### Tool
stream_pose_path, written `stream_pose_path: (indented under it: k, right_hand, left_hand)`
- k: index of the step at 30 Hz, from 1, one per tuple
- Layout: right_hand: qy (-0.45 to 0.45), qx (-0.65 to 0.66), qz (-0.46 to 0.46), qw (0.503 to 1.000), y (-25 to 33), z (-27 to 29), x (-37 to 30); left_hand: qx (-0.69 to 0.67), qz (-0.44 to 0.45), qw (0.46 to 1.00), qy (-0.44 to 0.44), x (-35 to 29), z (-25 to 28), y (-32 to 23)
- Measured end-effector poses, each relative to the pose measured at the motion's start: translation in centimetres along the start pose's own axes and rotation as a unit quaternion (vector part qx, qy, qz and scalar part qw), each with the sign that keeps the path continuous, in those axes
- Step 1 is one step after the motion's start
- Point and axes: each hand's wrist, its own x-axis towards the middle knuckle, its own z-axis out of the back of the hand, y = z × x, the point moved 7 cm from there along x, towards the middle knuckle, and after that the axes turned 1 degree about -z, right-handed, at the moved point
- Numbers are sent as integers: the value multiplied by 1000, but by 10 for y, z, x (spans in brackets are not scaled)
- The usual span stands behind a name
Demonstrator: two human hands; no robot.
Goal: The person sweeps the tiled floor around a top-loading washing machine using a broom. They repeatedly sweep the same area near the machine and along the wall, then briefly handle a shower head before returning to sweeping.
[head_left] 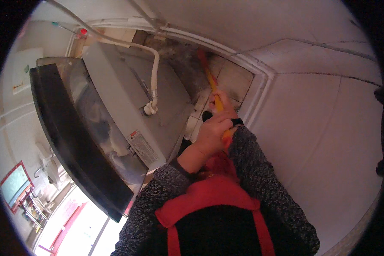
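Both of my hands grip a long yellow-and-red handle (212,81), one behind the other. My right hand (225,104) is closed round it farther out, with a black band at the wrist. Nearer to me, my left hand (212,131) wraps the handle close to its orange-red near end. The far red part slants down toward the dark, dirty floor (181,64) between the machine and the wall; what sits at its tip is lost in shadow. A grey washing machine (168,102) with a dark front edge stands left of my hands.
A pale hose (155,72) joins the machine at an elbow fitting (150,108). White pipes (260,87) run along the wall base beside floor tiles (234,77). The white wall (315,128) closes off the right. A red-framed mirror (17,185) hangs far left.
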Motion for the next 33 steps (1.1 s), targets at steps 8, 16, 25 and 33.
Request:
stream_pose_path:
  k: [8,16,25,33]
  right_hand:
    - [-249,-93,45,963,8,85,-58]
    - [-139,-386,194,891,10,65,-73]
    - [-14,103,-85,991,-34,21,-2]
    - [-103,44,6,994,-61,36,-37]
  left_hand:
    - [-98,40,989,104,-14,-35,19]
    - [-70,72,988,122,-18,-32,24]
    - [78,-43,985,148,-27,-33,2]
    - [-16,-150,981,119,-53,-3,-26]
